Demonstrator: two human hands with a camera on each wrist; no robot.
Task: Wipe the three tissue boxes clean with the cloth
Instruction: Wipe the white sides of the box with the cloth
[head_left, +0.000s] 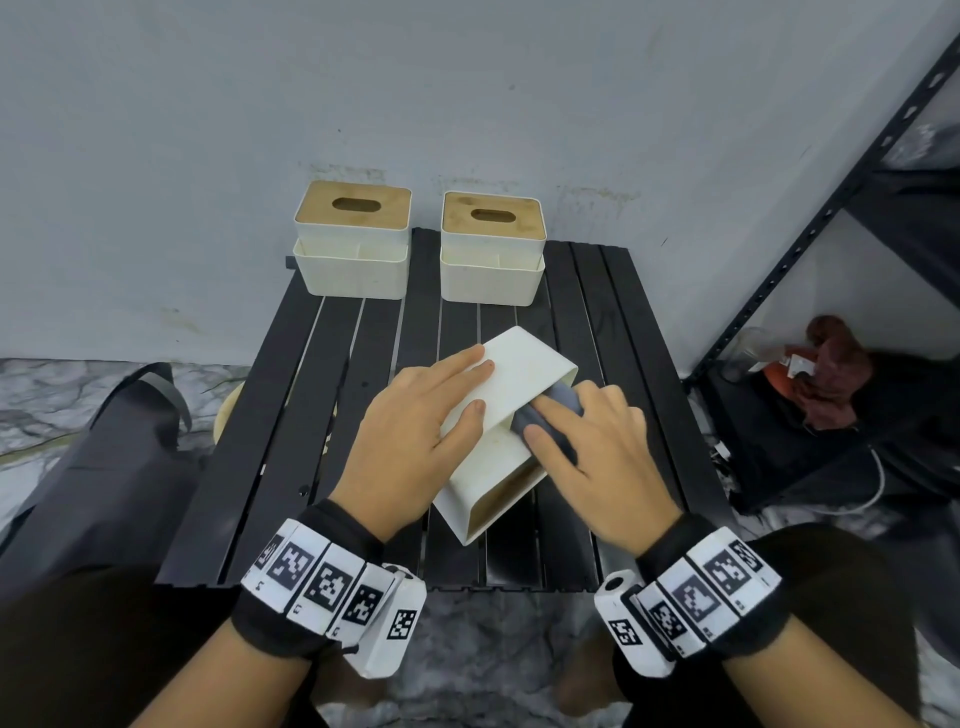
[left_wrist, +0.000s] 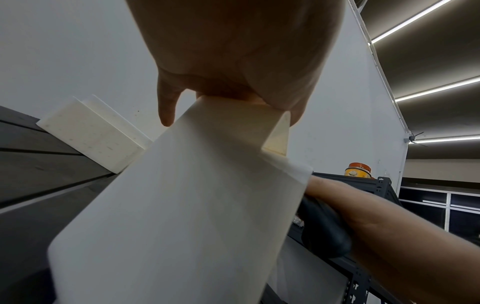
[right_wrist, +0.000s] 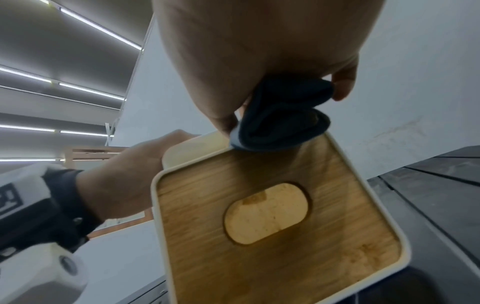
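Box in hand: white rectangular tissue box with a bamboo lid (head_left: 511, 410) lies tipped on its side on the black slatted counter (head_left: 291, 415), near its middle; long axis runs diagonally, lid facing the person's right.
Left hand (head_left: 415, 441): fingers straight, pressing flat on the box's upturned white side.
Right hand (head_left: 597, 452): fingers curled round a bunched dark grey cloth (head_left: 553, 415), held against the box's edge by the lid.
Other boxes: two matching white boxes with bamboo lids (head_left: 353, 244) (head_left: 492, 249) stand upright behind the tipped box, at the counter's far edge by the wall.
Right of counter: black metal shelf rack (head_left: 810, 228), well apart.
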